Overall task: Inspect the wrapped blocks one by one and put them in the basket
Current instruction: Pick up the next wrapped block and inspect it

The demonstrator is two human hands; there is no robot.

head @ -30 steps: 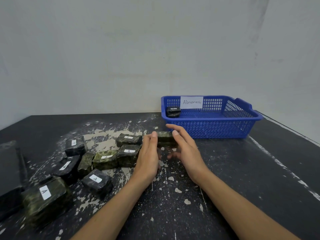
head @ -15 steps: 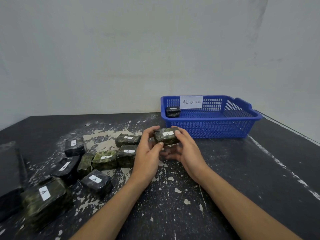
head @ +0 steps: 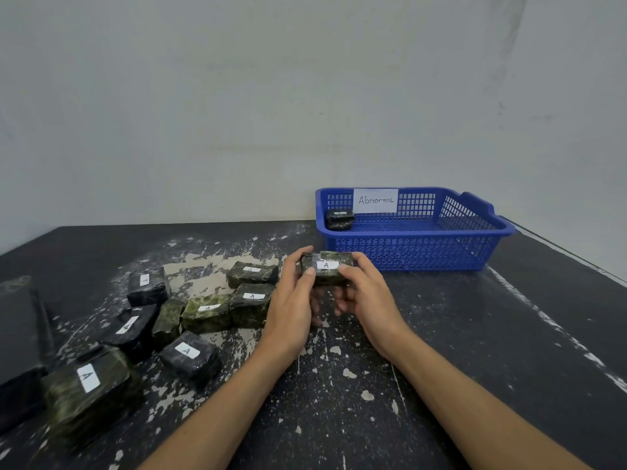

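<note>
A dark green wrapped block with a white "A" label is held just above the table, in front of the blue basket. My left hand grips its left end and my right hand grips its right end, thumbs on the labelled face. One dark wrapped block lies in the basket's back left corner. Several more wrapped blocks lie on the table to the left, among them one close to my left hand and a large one at the near left.
The basket carries a white card reading "Abnormal" on its back wall. A black box-like object stands at the far left edge. The black table has flaked paint, and its right edge runs diagonally past the basket.
Both hands lifted the block off the table and turned it so its "A" label faces me. It now sits slightly nearer and higher than half a second ago.
</note>
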